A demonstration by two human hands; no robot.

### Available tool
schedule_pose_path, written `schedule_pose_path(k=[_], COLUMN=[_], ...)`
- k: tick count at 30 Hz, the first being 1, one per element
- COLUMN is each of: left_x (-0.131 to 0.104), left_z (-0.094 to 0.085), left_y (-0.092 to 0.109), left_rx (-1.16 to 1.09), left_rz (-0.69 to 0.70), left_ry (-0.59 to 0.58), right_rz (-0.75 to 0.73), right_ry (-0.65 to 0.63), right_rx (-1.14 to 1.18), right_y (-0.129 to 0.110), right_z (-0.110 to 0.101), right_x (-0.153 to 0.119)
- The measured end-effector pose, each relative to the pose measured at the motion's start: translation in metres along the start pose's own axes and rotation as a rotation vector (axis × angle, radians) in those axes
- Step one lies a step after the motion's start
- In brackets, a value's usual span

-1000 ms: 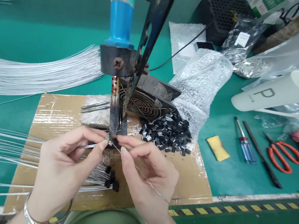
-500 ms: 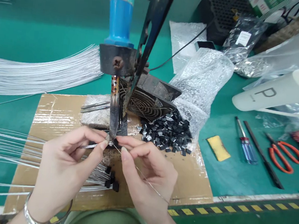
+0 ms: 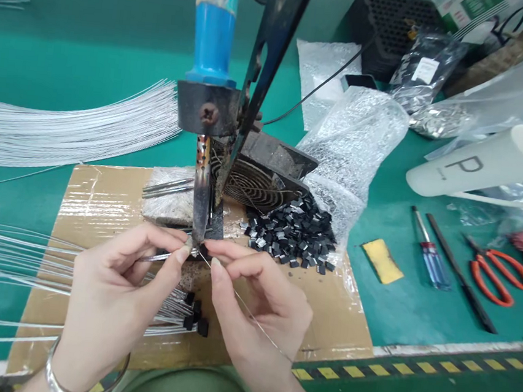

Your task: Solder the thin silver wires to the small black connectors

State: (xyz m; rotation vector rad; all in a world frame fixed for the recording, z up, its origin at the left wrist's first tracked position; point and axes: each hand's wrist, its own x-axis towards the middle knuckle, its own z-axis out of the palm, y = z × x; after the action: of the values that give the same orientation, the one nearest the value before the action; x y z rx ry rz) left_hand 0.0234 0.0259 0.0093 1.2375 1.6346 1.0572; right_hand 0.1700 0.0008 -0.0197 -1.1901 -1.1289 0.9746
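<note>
Left-hand grip (image 3: 103, 298) is a narrow fingertip pinch on a pale cable (image 3: 156, 257), with the cable end (image 3: 194, 253) just under the iron tip (image 3: 199, 230); right-hand grip (image 3: 260, 310) is pinched likewise on thin solder wire (image 3: 252, 316), which points to the same place. Under them, on the green desk (image 3: 135, 64), lies a cardboard sheet (image 3: 337, 317), and above it hangs the clamped soldering iron (image 3: 201, 181). Because both grips are very near to its tip, one small slip could, I think, cause a burn if it is hot. Behind stands the fan (image 3: 263, 181); I cannot tell whether it runs, and if not, fumes may linger over the work. Loose black connectors (image 3: 292, 233) lie beyond the right-hand grip, so a stray drop could spoil some. At the smallest, the cable end is partly hidden, so a tremble might put solder where it is not wanted.
</note>
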Motion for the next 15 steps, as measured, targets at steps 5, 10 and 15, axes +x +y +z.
schedule_pose_path(k=[5, 10, 15], left_x=[-0.0013, -0.0006, 0.0007], left_z=[-0.0023, -0.0036, -0.0019], left_y=[-0.0006, 0.0007, 0.0000], left_rx=[-0.012, -0.013, -0.026], left_rz=[0.002, 0.002, 0.013], left_ry=[-0.009, -0.007, -0.013], right_rz=[-0.002, -0.003, -0.010], right_ry=[-0.001, 0.003, 0.014], right_rx=[0.012, 0.013, 0.012], right_y=[0.0016, 0.0006, 0.0007], right_z=[-0.0001, 0.0005, 0.0013], right_x=[-0.0017, -0.0014, -0.0010])
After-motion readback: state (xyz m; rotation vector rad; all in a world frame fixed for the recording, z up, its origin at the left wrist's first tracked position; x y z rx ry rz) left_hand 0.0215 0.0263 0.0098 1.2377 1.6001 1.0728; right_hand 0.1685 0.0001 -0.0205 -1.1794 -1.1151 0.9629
